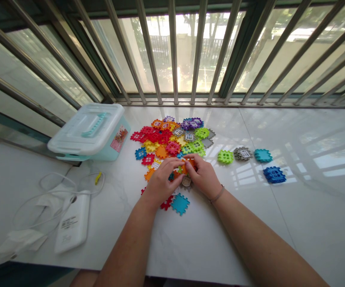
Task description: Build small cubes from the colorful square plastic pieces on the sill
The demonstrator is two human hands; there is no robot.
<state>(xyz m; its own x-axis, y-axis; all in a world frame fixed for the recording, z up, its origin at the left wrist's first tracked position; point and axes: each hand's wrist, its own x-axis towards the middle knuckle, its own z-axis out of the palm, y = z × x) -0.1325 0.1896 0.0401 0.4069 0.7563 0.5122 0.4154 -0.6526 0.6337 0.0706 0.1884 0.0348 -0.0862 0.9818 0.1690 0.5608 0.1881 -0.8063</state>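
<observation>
Right hand [200, 175]: thumb and index seem pinched on an orange tile [192, 162], which is held at the near part of the pile [163, 137]. Left hand [163, 177]: fingers curled in from the opposite side, tips close to the right thumb; can't tell if they grip that tile too, contact hidden. Bracelet [217, 196] on the right wrist.

Step in hand, my read: picking out or lining up the orange tile with both hands, probably part of grouping by colour. The next move likely calls for squaring its toothed edges, with a firm pinch so neighbouring tiles don't get dragged along.

Pile is mixed: red, orange, yellow, green, purple, grey, blue, many with window cutouts, overlapping. Aqua tile [180, 204] lies flat at its near edge.

Right of the pile, set apart: green stack [225, 157] nearest, then grey stack [243, 154], then teal stack [263, 155]; blue stack [274, 175] further right and closer to the person.

Left of the pile: lidded box [85, 129], closed. Further left and nearer the person: power bank [73, 223], crumpled tissue [23, 241]. All on a glossy white sill [310, 223]; metal bars [174, 52] beyond the pile.
</observation>
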